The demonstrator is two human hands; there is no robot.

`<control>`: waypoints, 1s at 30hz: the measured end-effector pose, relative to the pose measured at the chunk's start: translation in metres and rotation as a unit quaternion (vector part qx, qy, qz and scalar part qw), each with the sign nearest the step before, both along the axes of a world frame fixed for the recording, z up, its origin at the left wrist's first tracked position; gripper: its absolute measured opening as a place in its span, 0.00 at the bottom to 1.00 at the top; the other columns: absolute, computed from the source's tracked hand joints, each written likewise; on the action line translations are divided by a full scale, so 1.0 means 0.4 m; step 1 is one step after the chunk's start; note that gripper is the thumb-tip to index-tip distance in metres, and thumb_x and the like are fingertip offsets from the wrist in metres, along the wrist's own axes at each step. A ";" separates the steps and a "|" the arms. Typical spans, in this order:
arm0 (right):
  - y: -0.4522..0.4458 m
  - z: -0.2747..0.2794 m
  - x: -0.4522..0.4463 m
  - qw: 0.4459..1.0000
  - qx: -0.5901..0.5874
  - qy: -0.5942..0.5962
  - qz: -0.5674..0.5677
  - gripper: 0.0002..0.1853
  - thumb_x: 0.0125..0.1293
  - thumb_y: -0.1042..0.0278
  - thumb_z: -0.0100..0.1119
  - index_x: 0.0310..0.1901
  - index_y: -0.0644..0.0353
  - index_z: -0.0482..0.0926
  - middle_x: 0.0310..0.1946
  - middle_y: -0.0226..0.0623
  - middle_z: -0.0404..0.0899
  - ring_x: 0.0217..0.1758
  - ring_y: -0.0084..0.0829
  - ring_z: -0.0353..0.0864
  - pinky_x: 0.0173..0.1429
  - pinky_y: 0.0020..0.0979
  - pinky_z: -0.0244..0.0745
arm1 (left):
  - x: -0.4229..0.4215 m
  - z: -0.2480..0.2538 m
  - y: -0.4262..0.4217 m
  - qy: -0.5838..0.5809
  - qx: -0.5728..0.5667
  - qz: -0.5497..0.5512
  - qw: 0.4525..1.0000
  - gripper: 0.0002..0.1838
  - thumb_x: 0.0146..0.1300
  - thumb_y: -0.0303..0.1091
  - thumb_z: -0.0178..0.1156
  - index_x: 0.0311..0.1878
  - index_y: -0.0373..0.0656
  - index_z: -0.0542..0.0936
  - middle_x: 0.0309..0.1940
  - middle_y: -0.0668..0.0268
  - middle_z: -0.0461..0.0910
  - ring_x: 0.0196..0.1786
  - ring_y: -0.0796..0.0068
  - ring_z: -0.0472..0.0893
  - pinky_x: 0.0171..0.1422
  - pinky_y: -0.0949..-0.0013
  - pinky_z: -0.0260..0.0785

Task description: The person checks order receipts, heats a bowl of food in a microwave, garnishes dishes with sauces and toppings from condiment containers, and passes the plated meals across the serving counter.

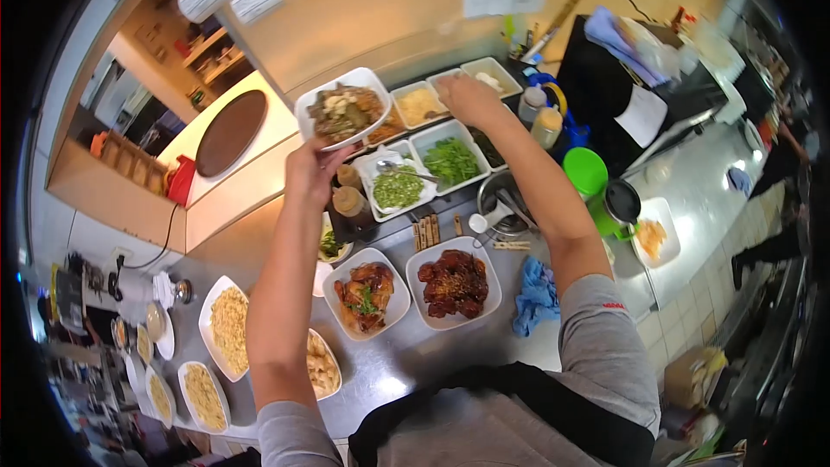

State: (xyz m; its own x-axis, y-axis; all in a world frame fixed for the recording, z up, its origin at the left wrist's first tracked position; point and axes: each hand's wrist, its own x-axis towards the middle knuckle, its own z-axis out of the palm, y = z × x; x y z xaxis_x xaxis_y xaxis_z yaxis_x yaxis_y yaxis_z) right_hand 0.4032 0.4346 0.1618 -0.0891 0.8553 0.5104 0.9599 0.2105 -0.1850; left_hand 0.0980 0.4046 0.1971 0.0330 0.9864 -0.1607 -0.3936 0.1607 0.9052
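My left hand (318, 169) grips the near edge of a white square bowl (372, 80), lifted and tilted at the counter's back. Inside lies a brown and green dish with pale chopped bits (344, 102) on top. My right hand (471, 102) is over the back row of white tubs, its fingers curled down at a tub (441, 80). Whatever those fingers hold is hidden. Beside it are a tub of yellowish chopped topping (418, 107) and one with white pieces (489, 79). Nearer me sit tubs of chopped scallions (399, 188) with a spoon and green herbs (451, 162).
Two bowls of glazed meat (366, 296) (452, 283) stand in front of me, with a blue cloth (535, 296) to their right. Wooden clothespins (427, 232), squeeze bottles (350, 201) and a metal pot (506, 203) lie between. Noodle dishes (205, 396) fill the left side.
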 end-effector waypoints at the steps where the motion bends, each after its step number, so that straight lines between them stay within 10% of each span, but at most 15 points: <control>1: -0.040 0.036 0.007 0.999 0.040 0.001 -0.013 0.12 0.61 0.65 0.54 0.42 0.59 0.81 0.38 0.47 0.81 0.43 0.44 0.82 0.49 0.43 0.76 | -0.020 -0.003 -0.004 -0.022 -0.008 -0.005 1.000 0.14 0.58 0.23 0.48 0.43 0.19 0.70 0.41 0.44 0.78 0.43 0.49 0.82 0.51 0.60 0.81; 4: -0.104 0.081 0.145 0.985 0.141 0.019 -0.099 0.16 0.60 0.60 0.57 0.48 0.57 0.78 0.44 0.44 0.80 0.45 0.44 0.80 0.48 0.44 0.76 | -0.043 0.049 -0.084 -0.029 -0.020 0.001 0.999 0.14 0.59 0.24 0.48 0.44 0.20 0.68 0.42 0.45 0.76 0.44 0.49 0.82 0.51 0.62 0.81; 10: -0.122 0.093 0.336 0.933 -0.266 0.068 -0.234 0.32 0.51 0.44 0.65 0.52 0.60 0.78 0.48 0.50 0.79 0.52 0.45 0.80 0.56 0.39 0.74 | -0.080 0.106 -0.247 -0.044 -0.011 -0.034 0.998 0.16 0.59 0.24 0.48 0.47 0.19 0.67 0.45 0.44 0.76 0.45 0.50 0.82 0.50 0.67 0.82; 14: -0.135 0.100 0.300 0.937 -0.206 0.085 -0.268 0.31 0.50 0.45 0.65 0.49 0.61 0.79 0.51 0.47 0.79 0.55 0.43 0.79 0.58 0.40 0.72 | -0.105 0.107 -0.356 -0.058 -0.008 -0.037 0.998 0.15 0.60 0.25 0.48 0.46 0.22 0.69 0.45 0.45 0.78 0.44 0.52 0.83 0.49 0.66 0.81; 16: -0.145 0.093 0.247 0.978 0.028 0.053 -0.202 0.24 0.55 0.49 0.64 0.46 0.61 0.80 0.48 0.46 0.80 0.53 0.45 0.79 0.56 0.40 0.73 | -0.144 0.093 -0.415 -0.050 -0.002 -0.011 0.999 0.15 0.60 0.25 0.48 0.46 0.23 0.71 0.46 0.45 0.78 0.43 0.54 0.83 0.49 0.65 0.81; 23: -0.276 0.105 -0.221 0.961 -0.140 0.038 0.236 0.25 0.57 0.55 0.63 0.53 0.62 0.77 0.47 0.48 0.80 0.51 0.45 0.79 0.57 0.40 0.72 | -0.277 0.016 -0.639 -0.044 -0.009 0.118 0.992 0.17 0.59 0.25 0.49 0.50 0.25 0.70 0.46 0.49 0.79 0.43 0.58 0.84 0.48 0.64 0.82; 30: -0.174 -0.040 -0.483 0.928 -0.325 -0.023 0.181 0.36 0.48 0.47 0.69 0.55 0.62 0.74 0.46 0.53 0.80 0.50 0.49 0.79 0.55 0.42 0.72 | -0.369 -0.099 -0.811 0.005 -0.050 0.189 0.981 0.20 0.59 0.26 0.49 0.54 0.28 0.69 0.46 0.52 0.79 0.43 0.61 0.83 0.46 0.67 0.81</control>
